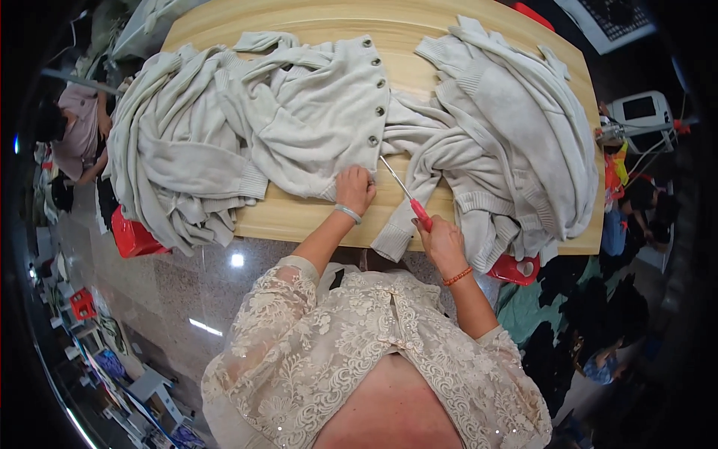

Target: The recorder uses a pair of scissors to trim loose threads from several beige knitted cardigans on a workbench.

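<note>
A light grey knitted cardigan [307,112] lies spread on the table, its row of dark buttons [380,111] running down the right edge. At its bottom hem, near that button edge, my left hand [354,188] is closed on the knit; the fingertips are partly hidden. Wrapped in my right hand [443,243] is a red-handled tool [420,213] with a long, thin metal shaft. The shaft slants up and left, and its tip is beside the cardigan's edge, just below the lowest button. Whether the tip touches the fabric, I cannot tell.
Heaped grey knitwear [172,142] covers the left of the wooden table [299,217]; another pile [516,142] fills the right. Red stools [134,233] show under the table edge. A machine [639,112] stands at the right. Other people [78,123] sit at both sides.
</note>
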A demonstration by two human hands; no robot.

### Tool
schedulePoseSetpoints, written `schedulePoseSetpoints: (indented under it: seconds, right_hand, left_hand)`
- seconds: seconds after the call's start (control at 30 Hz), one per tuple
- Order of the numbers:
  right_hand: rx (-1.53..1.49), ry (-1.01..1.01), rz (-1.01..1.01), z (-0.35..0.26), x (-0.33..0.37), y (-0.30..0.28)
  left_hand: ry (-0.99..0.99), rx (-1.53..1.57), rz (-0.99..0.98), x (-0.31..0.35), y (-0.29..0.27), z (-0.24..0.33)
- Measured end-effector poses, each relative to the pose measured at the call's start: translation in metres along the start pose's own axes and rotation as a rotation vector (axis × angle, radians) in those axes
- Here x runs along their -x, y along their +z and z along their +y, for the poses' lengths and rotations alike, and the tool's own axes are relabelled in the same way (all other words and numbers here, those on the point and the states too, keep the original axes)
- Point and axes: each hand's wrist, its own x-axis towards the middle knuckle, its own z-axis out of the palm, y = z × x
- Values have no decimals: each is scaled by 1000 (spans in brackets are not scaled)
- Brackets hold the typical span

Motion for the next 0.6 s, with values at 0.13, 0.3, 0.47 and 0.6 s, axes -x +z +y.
schedulePoseSetpoints:
  seconds: [0.13,0.3,0.47,0.6]
  right_hand:
    - [-170,-55,-3,2,-22,15]
    - [-508,-322,40,-65,-44,-5]
    - [-874,-330,17,-115,-81,-38]
    - [-967,-385,-125,-144,-73,-75]
  left_hand:
    - [-136,402,-85,2,-28,23]
    - [-431,1350,-137,-23,-95,58]
    - [-112,810,275,-45,-139,68]
    - [-320,575,250,-3,-84,25]
